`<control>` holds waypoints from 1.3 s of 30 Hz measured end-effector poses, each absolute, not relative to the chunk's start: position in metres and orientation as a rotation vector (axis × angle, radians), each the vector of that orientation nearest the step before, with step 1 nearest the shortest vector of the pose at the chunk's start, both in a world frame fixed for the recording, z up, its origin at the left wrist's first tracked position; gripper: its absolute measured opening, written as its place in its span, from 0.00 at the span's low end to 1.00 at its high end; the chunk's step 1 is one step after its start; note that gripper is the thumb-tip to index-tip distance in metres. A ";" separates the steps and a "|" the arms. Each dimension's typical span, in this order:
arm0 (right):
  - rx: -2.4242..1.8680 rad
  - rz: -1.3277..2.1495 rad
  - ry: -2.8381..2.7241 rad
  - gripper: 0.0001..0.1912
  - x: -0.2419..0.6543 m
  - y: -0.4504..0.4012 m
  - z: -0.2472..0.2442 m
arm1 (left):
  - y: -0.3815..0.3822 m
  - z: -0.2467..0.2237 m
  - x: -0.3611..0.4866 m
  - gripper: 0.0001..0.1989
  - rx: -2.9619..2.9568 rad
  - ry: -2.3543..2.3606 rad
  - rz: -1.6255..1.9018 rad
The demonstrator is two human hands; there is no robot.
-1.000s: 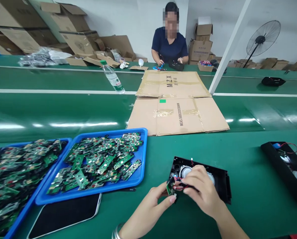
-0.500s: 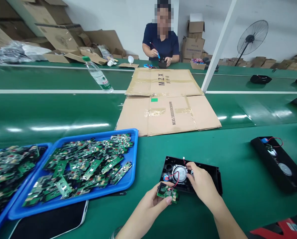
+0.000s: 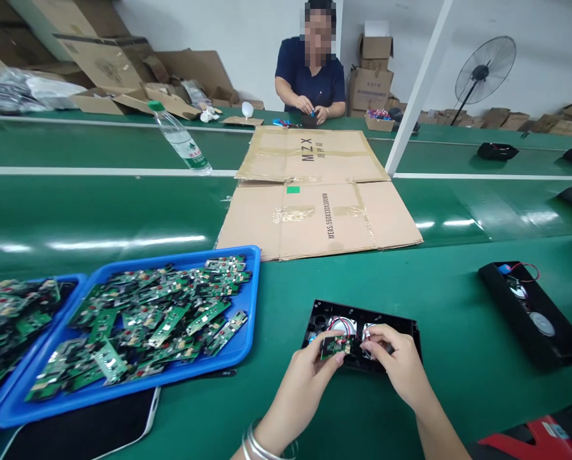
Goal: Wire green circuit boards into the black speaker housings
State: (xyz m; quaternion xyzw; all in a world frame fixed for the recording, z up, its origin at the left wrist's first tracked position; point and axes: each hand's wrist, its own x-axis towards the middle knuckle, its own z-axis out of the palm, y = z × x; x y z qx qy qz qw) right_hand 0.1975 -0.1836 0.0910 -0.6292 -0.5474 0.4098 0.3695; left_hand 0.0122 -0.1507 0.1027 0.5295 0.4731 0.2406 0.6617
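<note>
Near the front of the green table lies a black speaker housing with a round silver speaker inside. Over its left part, my left hand holds a small green circuit board between thumb and fingers. Red wires run from the board towards the speaker. My right hand is just right of the board, its thumb and fingers pinched together on what looks like a thin wire end. The fingers partly cover the housing.
Blue trays of circuit boards and a tablet-like device are at the left. A second housing lies right. Flat cardboard and a bottle are beyond; a person works opposite.
My left hand has moved up and right, bringing the board over the housing. My right hand has come down beside the board. The person opposite has shifted their hands slightly.
</note>
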 end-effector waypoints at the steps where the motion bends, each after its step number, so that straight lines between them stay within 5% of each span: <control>1: -1.616 1.006 -1.441 0.09 0.197 -0.185 0.091 | -0.150 0.102 0.015 0.16 1.221 1.080 0.545; 19: -1.491 0.121 -2.380 0.18 0.185 -0.187 0.090 | -0.144 0.110 0.028 0.08 1.681 1.177 0.408; 26: -1.659 0.681 -1.933 0.06 0.184 -0.184 0.091 | -0.141 0.118 0.025 0.12 1.642 1.040 0.485; 39: -1.694 0.809 -1.837 0.13 0.200 -0.183 0.107 | -0.144 0.107 0.025 0.08 1.362 1.042 0.542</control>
